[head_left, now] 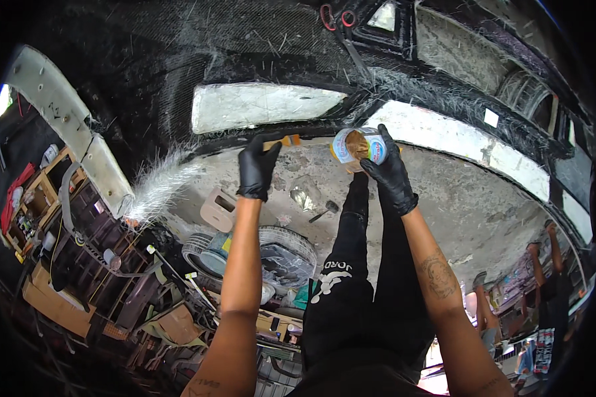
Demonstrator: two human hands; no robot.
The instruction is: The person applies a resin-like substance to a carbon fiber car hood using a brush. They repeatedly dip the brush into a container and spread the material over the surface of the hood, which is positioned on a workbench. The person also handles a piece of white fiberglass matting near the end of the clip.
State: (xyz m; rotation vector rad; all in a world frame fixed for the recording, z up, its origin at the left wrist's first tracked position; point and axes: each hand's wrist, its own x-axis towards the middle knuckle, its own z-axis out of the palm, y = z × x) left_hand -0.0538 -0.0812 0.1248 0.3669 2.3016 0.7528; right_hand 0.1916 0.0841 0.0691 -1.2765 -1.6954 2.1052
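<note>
My left hand (255, 171), in a black glove, grips a flat paintbrush (287, 141) whose bristles point to the right. In my gloved right hand (393, 173) is a round container (342, 147) with a printed label and brown-yellow smears down its side. Brush and container are apart, both over the near edge of a large black fibre-covered panel (258, 43). White sections (265, 106) show along that edge. Loose glass-like strands (430, 85) lie on the panel to the right. What is inside the container cannot be made out.
Red-handled scissors (346, 20) lie on the panel. A bundle of white strands (162, 192) hangs at the left beside a pale curved part (59, 92). Below are a tyre (291, 238), a mallet (324, 210) and cluttered shelves (43, 192). Other people's limbs (536, 264) show at the right.
</note>
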